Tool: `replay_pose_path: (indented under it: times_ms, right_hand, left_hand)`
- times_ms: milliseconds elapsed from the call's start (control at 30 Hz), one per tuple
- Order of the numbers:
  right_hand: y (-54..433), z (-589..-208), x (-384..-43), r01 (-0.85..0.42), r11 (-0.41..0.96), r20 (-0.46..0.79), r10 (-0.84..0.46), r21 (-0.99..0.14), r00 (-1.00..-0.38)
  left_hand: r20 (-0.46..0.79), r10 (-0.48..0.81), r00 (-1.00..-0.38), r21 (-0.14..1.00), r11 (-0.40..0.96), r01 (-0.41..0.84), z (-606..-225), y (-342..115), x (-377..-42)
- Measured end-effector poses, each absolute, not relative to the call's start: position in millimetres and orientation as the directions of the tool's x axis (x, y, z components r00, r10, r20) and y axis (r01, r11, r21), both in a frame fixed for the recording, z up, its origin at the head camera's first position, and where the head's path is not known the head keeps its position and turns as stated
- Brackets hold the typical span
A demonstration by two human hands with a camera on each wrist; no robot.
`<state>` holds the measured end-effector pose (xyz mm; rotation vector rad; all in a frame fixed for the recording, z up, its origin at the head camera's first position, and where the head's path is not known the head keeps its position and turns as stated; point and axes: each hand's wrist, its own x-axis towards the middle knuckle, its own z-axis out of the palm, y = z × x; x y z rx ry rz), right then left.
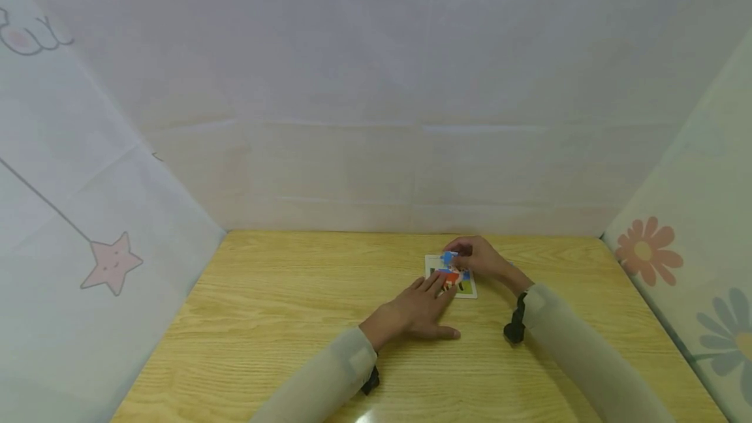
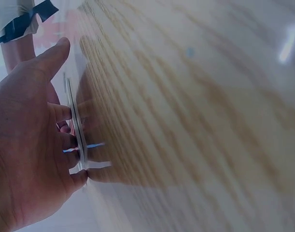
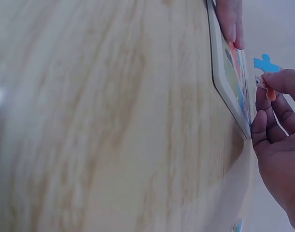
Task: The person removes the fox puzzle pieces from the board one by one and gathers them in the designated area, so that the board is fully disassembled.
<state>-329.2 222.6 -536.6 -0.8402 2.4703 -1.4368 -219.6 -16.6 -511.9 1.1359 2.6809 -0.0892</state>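
A jigsaw board with a white border lies on the table, its picture showing red, blue and green. My left hand rests with straight fingers on the near left part of the board, thumb out to the side over the table. Above the board's far part, my right hand pinches a jigsaw piece between thumb and fingers. This piece is mostly blue, with an eye and an orange patch near the thumb. In the left wrist view, the board's edge shows beside the left fingers.
The wooden table meets a pale cloth wall at the back. Printed cloth walls stand at left and right. Another small flat piece lies on the table beyond the right hand, mostly cut off.
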Motion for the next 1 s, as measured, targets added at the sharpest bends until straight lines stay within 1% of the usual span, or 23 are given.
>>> replay_pose_path:
  times_ms: [167, 333, 500, 767, 1000]
  right_hand:
    - [226, -533, -328, -0.365, 0.363, 0.142, -0.515, -0.858, -0.845]
    - [229, -529, -329, -0.338, 0.423, 0.118, -0.466, -0.841, -0.877]
    - [234, -524, -328, -0.346, 0.438, 0.118, -0.467, -0.830, -0.876]
    - [246, -521, -324, -0.317, 0.418, 0.109, -0.450, -0.851, -0.886]
    - [257, -516, -320, -0.324, 0.446, 0.116, -0.433, -0.834, -0.894]
  left_hand:
    - [-0.232, 0.703, -0.673, 0.033, 0.697, 0.717, -512, -17, -219]
    - [-0.232, 0.703, -0.672, 0.042, 0.698, 0.715, -511, -17, -220]
    - [-0.233, 0.704, -0.671, 0.043, 0.696, 0.716, -510, -17, -220]
    - [-0.229, 0.704, -0.673, 0.059, 0.700, 0.712, -512, -18, -220]
    - [-0.233, 0.699, -0.676, 0.066, 0.705, 0.706, -512, -17, -220]
